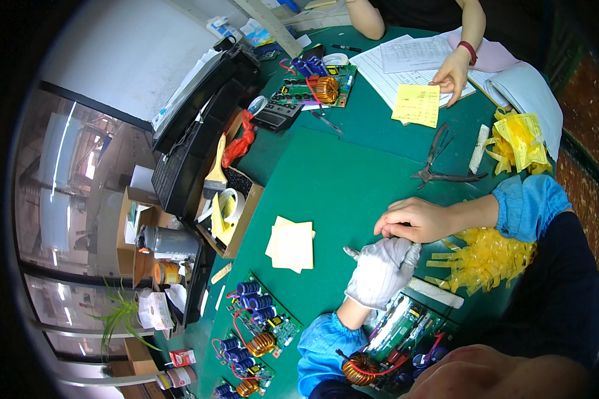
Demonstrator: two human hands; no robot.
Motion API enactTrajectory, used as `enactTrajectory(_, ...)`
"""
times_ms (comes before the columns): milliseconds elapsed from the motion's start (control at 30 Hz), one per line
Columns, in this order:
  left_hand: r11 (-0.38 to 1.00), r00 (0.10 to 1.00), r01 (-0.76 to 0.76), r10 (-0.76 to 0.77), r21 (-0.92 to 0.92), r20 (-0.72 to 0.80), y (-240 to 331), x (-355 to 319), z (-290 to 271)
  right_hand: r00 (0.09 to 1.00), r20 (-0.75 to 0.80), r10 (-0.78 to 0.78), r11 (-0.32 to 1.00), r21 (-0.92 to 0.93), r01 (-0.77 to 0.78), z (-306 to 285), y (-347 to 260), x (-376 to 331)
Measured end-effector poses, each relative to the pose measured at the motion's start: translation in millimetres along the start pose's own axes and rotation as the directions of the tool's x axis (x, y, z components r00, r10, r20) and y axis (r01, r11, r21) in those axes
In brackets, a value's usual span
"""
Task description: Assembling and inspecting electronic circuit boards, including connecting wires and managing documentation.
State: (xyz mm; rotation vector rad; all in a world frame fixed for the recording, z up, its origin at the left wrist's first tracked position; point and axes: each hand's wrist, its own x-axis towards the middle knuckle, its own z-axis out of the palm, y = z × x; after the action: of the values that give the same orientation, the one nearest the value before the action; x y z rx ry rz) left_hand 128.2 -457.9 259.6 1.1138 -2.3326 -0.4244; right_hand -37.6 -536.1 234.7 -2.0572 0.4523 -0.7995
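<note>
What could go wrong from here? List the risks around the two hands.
1. The white-gloved left hand seems to grip the small grey piece only by one end, so it may slip.
2. The blue left sleeve lies against the green circuit board and could snag it.
3. The loose yellow tape strips behind the bare right hand might stick to its arm.

Small grey metal part (351, 253), lying flat on the green mat at frame centre, pinched at the gloved fingertips.
</note>
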Motion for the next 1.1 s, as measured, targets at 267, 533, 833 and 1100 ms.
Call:
enactTrajectory(267,1.0,1.0,-0.001,0.0,0.007,0.03,2,0,2,0.992,-0.087,-0.093,0.928,-0.368,0.055,-44,-15,14)
enactTrajectory(533,0.999,0.997,0.041,-0.042,0.021,0.065,2,3,-2,0.681,-0.609,0.408,0.149,-0.691,-0.707,-164,41,22)
enactTrajectory(833,0.993,0.989,0.108,-0.111,-0.037,-0.097,3,5,-1,0.754,-0.574,0.319,0.23,-0.725,-0.649,-171,55,15)
enactTrajectory(1100,0.959,0.864,0.266,-0.284,-0.102,-0.416,-9,5,4,0.847,-0.205,0.49,0.828,0.411,-0.38,-82,-10,34)
